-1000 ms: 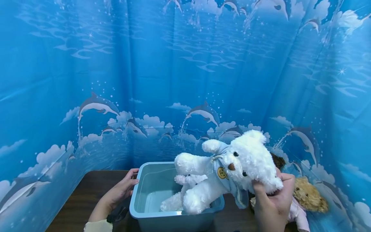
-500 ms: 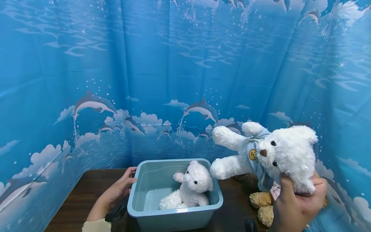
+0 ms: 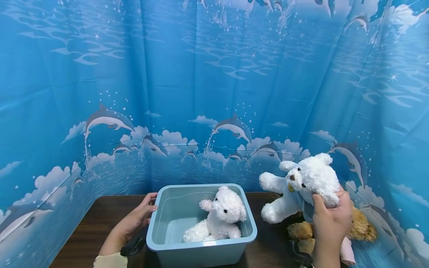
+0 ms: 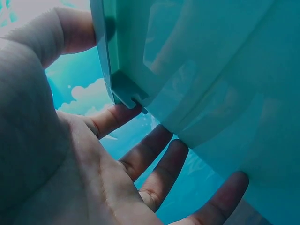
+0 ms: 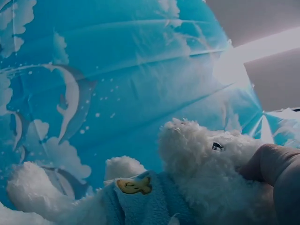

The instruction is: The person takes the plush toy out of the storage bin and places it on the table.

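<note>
My right hand (image 3: 333,219) grips a white teddy bear (image 3: 310,182) by the side of its head, thumb on the face side. The bear tilts in the air right of the bin, legs pointing left; it wears a light blue outfit with a yellow bear-face patch (image 5: 135,186). At the left side of a light blue plastic bin (image 3: 197,257), my left hand (image 3: 137,217) holds the rim. In the left wrist view its thumb (image 4: 77,30) and fingertips (image 4: 234,185) touch the bin. Inside the bin sits a white plush animal (image 3: 222,214) with a pinkish muzzle.
Behind and below the held bear, golden-brown plush toys (image 3: 363,225) lie at the table's right, partly hidden. One has a pale pink sleeve or leg (image 3: 347,251). The dark wooden table (image 3: 100,216) backs onto a blue dolphin curtain (image 3: 201,93).
The white teddy bear was over the bin, swung right with my right hand, then dropped lower and slightly back left. The plush in the bin came into full view. My left hand stayed at the rim.
</note>
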`<state>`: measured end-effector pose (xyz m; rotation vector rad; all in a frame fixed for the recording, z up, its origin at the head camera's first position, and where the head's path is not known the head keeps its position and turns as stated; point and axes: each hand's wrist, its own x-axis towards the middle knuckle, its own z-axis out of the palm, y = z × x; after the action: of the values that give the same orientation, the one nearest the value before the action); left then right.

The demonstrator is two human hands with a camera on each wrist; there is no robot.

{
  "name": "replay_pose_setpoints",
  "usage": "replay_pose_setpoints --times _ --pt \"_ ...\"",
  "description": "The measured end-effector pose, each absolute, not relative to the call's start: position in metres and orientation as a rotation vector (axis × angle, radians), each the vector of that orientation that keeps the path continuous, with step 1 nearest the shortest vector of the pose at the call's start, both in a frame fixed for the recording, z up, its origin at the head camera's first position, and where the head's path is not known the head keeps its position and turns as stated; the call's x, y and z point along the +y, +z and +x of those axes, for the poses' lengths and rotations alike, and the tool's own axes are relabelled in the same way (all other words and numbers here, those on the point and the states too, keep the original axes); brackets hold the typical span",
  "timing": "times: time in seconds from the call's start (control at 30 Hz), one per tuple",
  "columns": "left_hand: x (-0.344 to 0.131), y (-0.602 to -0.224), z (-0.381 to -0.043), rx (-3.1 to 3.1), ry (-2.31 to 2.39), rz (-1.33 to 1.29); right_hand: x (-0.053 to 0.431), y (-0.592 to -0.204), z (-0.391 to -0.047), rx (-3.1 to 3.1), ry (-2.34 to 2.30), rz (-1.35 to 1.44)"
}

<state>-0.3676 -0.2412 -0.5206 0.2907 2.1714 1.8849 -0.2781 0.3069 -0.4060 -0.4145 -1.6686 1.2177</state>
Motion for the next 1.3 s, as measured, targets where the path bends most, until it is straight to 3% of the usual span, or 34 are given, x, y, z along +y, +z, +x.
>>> replay_pose_setpoints --times 0.87,1.3 --pt "-0.243 -0.519 -0.370 2.185 1.873 0.315 0.300 -0.447 -0.330 -2.106 1.217 -0.405" --pt "-0.240 -0.520 -0.367 2.186 1.873 0.297 0.337 -0.468 -0.329 -2.597 1.157 -0.497"
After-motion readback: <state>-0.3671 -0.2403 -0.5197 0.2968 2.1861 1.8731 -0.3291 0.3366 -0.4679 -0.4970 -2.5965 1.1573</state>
